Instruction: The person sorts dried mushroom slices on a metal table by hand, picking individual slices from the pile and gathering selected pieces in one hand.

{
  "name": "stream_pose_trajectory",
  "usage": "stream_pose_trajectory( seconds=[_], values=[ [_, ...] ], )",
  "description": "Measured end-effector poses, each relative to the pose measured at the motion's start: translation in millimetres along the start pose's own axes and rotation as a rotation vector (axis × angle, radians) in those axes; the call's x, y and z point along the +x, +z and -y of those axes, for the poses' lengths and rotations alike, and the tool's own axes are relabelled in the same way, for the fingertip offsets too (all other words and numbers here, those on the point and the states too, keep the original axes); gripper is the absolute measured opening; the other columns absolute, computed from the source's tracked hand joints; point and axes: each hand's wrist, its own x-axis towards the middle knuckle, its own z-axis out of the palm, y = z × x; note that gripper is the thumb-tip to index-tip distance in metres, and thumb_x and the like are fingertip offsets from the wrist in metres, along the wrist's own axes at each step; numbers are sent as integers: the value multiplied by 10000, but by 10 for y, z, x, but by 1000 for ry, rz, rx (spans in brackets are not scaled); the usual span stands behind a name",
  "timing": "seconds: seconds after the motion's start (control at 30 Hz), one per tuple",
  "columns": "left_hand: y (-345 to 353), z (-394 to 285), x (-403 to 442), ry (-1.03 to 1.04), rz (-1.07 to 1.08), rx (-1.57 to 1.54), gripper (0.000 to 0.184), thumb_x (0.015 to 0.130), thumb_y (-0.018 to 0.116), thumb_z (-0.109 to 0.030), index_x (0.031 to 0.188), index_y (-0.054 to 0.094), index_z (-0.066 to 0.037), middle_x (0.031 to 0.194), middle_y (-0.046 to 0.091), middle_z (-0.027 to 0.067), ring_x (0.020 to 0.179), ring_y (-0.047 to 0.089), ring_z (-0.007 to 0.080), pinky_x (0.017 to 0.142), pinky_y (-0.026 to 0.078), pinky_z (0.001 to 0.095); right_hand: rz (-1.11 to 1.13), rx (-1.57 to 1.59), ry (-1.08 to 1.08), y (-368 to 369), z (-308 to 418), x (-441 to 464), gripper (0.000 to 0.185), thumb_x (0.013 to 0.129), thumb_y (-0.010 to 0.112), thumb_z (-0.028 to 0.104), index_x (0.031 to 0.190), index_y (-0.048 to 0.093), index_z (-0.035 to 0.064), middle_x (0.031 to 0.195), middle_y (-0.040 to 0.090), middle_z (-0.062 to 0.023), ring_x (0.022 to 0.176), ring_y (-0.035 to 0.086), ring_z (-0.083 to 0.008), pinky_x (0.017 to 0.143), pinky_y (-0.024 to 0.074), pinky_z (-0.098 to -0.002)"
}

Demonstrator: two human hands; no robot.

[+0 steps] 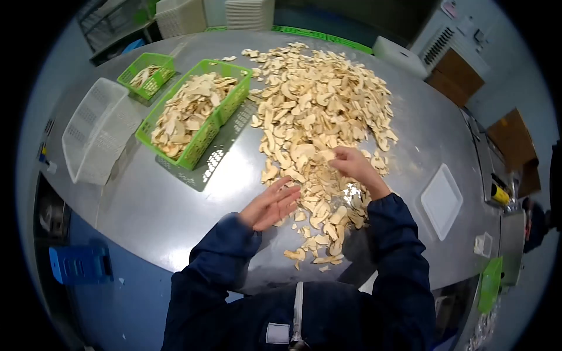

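A large heap of pale sliced mushrooms (319,93) spreads over the metal table, trailing toward my body. My left hand (272,205) is at the heap's near left side, palm turned up and fingers apart, holding nothing. Over the near part of the pile, my right hand (356,169) has its fingers curled in a pinch, with a mushroom slice (325,155) at the fingertips. Smaller pieces and broken bits (319,243) lie between my forearms, close to the table's front edge.
Left of the heap stands a green basket (202,137) full of slices, with a smaller green basket (142,93) and a white basket (88,134) beyond it. A white tray (442,202) lies to the right. Stacked white trays (249,14) stand behind the table.
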Motion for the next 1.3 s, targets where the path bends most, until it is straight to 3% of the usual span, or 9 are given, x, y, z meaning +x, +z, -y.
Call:
stream_pose_trajectory(
  seconds=[0.1, 0.2, 0.33, 0.37, 0.47, 0.77, 0.87, 1.03, 1.3],
  values=[
    [35, 221, 119, -114, 80, -136, 548, 942, 487, -243, 1421, 232, -167, 1409, 332, 158, 1308, 330, 272, 1064, 313, 408, 74, -12, -30, 76, 276, -99, 202, 814, 622, 188, 848, 643, -10, 697, 629, -15, 560, 537, -73, 501, 412, -226],
    [64, 253, 228, -50, 47, -198, 474, 959, 445, -280, 1394, 282, -187, 1422, 312, 162, 1319, 314, 287, 1060, 309, 437, -230, -380, -170, -110, -88, 262, 228, 769, 630, 201, 898, 660, 16, 714, 653, -90, 590, 593, -168, 558, 462, -289],
    [-270, 243, 242, 36, 109, -330, 351, 985, 379, -272, 1307, 374, -132, 1174, 505, 78, 1074, 517, 205, 887, 454, 359, -322, -720, -241, -39, -260, 497, 278, 764, 604, 287, 850, 648, 26, 772, 627, -142, 678, 607, -293, 618, 478, -378],
    [-25, 155, 195, 19, -109, -286, 316, 992, 357, -286, 1246, 419, -107, 895, 510, 12, 788, 523, 130, 661, 462, 265, -353, -841, -191, 88, -173, 502, 291, 768, 595, 307, 823, 641, 25, 787, 620, -149, 698, 602, -315, 629, 478, -395],
    [-242, 166, 193, -10, 180, -471, 324, 995, 339, -288, 1191, 488, -77, 776, 431, -1, 638, 383, 111, 572, 362, 230, -408, -975, -222, 240, -215, 525, 329, 770, 583, 354, 734, 604, 27, 810, 592, -164, 731, 591, -345, 642, 475, -429],
    [-317, 110, 235, 42, 166, -513, 257, 966, 398, -257, 1065, 529, -59, 649, 352, -21, 574, 319, 94, 480, 286, 211, -282, -1385, -47, -173, -11, 122, 261, 759, 630, 316, 790, 649, 57, 732, 595, -137, 665, 598, -321, 589, 483, -410],
    [-338, 121, 235, 3, 182, -507, 252, 961, 411, -249, 1074, 531, -59, 676, 365, -17, 587, 327, 96, 496, 299, 209, -287, -1022, -497, 166, -14, 156, 211, 758, 630, 209, 934, 629, 92, 805, 591, -119, 689, 605, -312, 599, 484, -408],
    [-301, 141, 205, 81, 161, -418, 287, 941, 458, -208, 1195, 477, -75, 805, 418, -5, 679, 377, 101, 562, 343, 222, -176, -1191, -394, 361, -310, 362, 175, 782, 577, 140, 949, 608, 100, 839, 592, -96, 709, 586, -312, 610, 462, -400],
    [-391, 194, 267, 181, 86, -282, 560, 898, 535, -196, 1395, 290, -114, 1198, 506, 60, 1019, 486, 171, 838, 425, 300, -77, -663, -98, 307, 129, 56, 160, 832, 550, 159, 821, 625, 17, 597, 583, -103, 526, 549, -202, 526, 423, -315]
  ],
)
